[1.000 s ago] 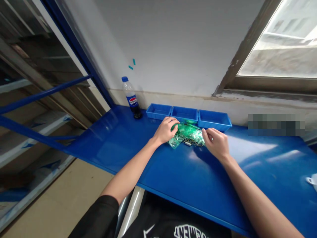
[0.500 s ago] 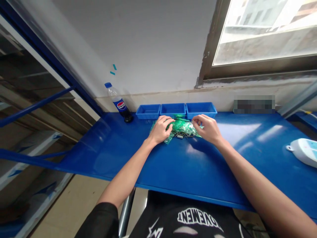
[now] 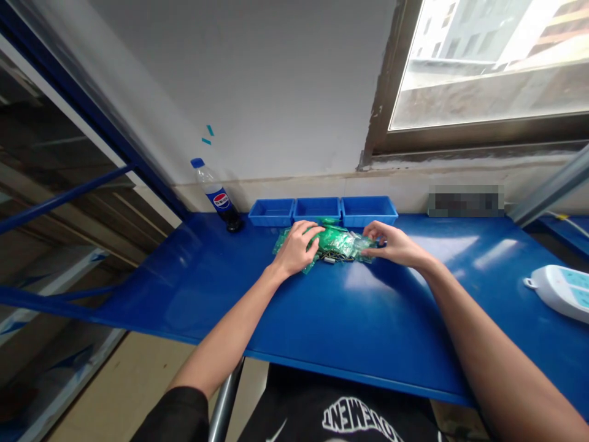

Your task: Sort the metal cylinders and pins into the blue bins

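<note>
A heap of green see-through plastic bags (image 3: 338,239) lies on the blue table in front of me. Small dark and silvery metal pieces (image 3: 331,258) show along its near edge; their exact kind is too small to make out. Over the heap's left side rests my left hand (image 3: 294,248), fingers curved and apart, touching the plastic. My right hand (image 3: 396,244) is at the right end, its thumb low by the bags and its fingers raised, with a gap between them. Neither hand visibly grips anything.
Three blue trays (image 3: 317,212) stand in a row behind the heap, against the wall. A cola bottle (image 3: 221,199) is to their left. At the right lies a white power strip-like object (image 3: 559,291); a blurred-out block (image 3: 466,201) sits at the back right.
My right hand has moved slightly right and its thumb and fingers have spread apart. The left hand stays over the heap. The view has tilted up a little.
</note>
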`<state>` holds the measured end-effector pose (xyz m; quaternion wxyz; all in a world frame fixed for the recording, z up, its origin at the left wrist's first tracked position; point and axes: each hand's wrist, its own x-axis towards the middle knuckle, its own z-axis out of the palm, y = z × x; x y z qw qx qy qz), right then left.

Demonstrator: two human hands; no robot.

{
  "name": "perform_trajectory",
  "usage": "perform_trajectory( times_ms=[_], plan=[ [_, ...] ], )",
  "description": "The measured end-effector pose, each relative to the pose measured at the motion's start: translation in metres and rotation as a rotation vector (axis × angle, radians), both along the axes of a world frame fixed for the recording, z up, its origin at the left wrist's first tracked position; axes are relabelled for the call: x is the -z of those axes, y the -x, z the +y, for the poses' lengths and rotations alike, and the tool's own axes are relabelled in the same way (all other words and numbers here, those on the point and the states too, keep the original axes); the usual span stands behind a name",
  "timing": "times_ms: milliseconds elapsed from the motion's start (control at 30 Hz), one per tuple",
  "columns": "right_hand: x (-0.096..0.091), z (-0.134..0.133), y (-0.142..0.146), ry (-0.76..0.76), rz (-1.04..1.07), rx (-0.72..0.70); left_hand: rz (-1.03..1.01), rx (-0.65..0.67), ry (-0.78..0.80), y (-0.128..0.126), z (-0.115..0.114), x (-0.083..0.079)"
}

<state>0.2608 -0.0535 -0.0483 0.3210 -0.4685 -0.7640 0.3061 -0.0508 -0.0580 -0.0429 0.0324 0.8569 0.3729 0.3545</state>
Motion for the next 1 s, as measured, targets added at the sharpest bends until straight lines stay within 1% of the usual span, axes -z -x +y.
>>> perform_trajectory(
  times_ms=[100, 167, 300, 400, 533, 633, 733, 800, 867, 933, 1000],
  plan=[
    [-0.006, -0.002, 0.001, 0.138, 0.226, 0.011, -0.026, 0.013, -0.008, -0.001, -0.002, -0.002],
    [-0.013, -0.006, 0.003, 0.169, 0.325, 0.049, -0.062, 0.031, -0.007, -0.003, -0.004, -0.005],
    [-0.028, -0.013, 0.014, 0.08, 0.487, 0.159, -0.169, 0.057, 0.029, -0.008, -0.009, -0.013],
    [-0.04, -0.012, 0.034, 0.022, 0.559, 0.148, -0.25, 0.074, 0.109, -0.012, -0.015, -0.019],
    [-0.063, 0.0, 0.069, 0.053, 0.507, 0.018, -0.313, 0.089, 0.305, -0.014, -0.02, -0.025],
    [-0.083, 0.011, 0.091, 0.052, 0.439, -0.122, -0.416, 0.108, 0.428, -0.012, -0.018, -0.027],
    [-0.095, 0.02, 0.104, 0.055, 0.363, -0.176, -0.545, 0.163, 0.559, -0.004, -0.012, -0.027],
    [-0.096, 0.025, 0.109, 0.033, 0.317, -0.147, -0.605, 0.174, 0.631, 0.004, -0.007, -0.027],
    [-0.092, 0.029, 0.11, -0.06, 0.254, -0.061, -0.673, 0.141, 0.674, 0.012, 0.001, -0.027],
    [-0.085, 0.033, 0.108, -0.199, 0.12, 0.036, -0.742, 0.062, 0.664, 0.02, 0.01, -0.025],
    [-0.078, 0.036, 0.102, -0.31, -0.081, 0.073, -0.811, -0.041, 0.62, 0.027, 0.018, -0.023]
  ],
)
